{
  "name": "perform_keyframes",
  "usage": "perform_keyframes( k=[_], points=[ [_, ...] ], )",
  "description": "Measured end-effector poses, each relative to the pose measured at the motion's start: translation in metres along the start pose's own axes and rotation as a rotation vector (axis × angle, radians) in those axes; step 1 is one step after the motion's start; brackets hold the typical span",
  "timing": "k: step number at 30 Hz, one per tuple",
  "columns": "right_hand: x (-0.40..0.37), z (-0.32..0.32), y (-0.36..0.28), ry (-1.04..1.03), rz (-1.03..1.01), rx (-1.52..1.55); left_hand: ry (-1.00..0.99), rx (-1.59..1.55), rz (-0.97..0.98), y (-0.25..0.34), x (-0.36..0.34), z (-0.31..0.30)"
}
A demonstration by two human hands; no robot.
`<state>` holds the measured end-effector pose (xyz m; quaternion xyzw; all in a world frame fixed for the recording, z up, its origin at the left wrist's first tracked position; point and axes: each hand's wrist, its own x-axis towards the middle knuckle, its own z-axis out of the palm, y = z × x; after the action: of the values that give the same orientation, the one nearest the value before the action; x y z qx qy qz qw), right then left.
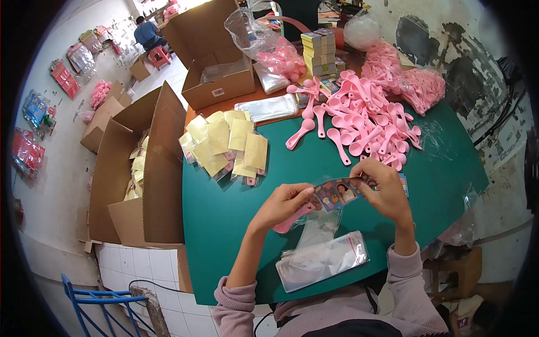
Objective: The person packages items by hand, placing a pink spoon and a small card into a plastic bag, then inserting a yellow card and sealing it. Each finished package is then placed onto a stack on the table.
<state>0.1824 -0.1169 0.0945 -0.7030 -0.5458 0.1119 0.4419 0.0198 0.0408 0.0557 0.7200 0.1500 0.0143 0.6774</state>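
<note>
My left hand is closed, its thumb pinching the left end of a printed card with colourful pictures. A pink spoon sticks out beneath that hand's fingers, partly hidden. Below the card hangs a clear plastic bag, overlapping the spoon in this view. At the card's other end, my right hand grips it between thumb and fingers, so the card stretches slightly bowed between both hands. A stack of clear plastic bags lies on the green table close to my body.
Loose pink spoons are heaped at the back right, beside bagged ones. Packed bags with yellow cards lie at the left. Card bundles stand behind. Cardboard boxes flank the table's left edge. A person sits far back.
</note>
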Motion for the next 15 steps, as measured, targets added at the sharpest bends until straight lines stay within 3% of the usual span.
perform_keyframes(
  k=[2, 5, 8, 9, 11, 13, 15],
  points=[
    [0.002, 0.004, 0.001, -0.011, -0.022, -0.004, -0.035, 0.019, 0.034, -0.019, 0.005, 0.001],
    [0.007, 0.012, 0.006, -0.189, -0.063, 0.061, -0.049, 0.016, 0.107, -0.021, 0.008, 0.009],
    [0.013, 0.022, 0.012, -0.527, 0.072, 0.047, -0.005, 0.122, 0.094, -0.01, 0.004, 0.013],
    [0.013, 0.029, 0.017, -0.527, 0.071, 0.048, 0.005, 0.249, 0.043, -0.008, 0.004, 0.013],
    [0.011, 0.042, 0.027, -0.309, -0.253, 0.055, 0.046, 0.315, 0.108, -0.015, 0.006, 0.016],
    [0.012, 0.042, 0.029, -0.291, -0.275, 0.094, 0.173, 0.416, -0.033, -0.008, 0.003, 0.019],
    [0.013, 0.029, 0.021, -0.55, 0.225, 0.149, 0.107, 0.405, -0.085, -0.011, 0.001, 0.011]
  ],
)
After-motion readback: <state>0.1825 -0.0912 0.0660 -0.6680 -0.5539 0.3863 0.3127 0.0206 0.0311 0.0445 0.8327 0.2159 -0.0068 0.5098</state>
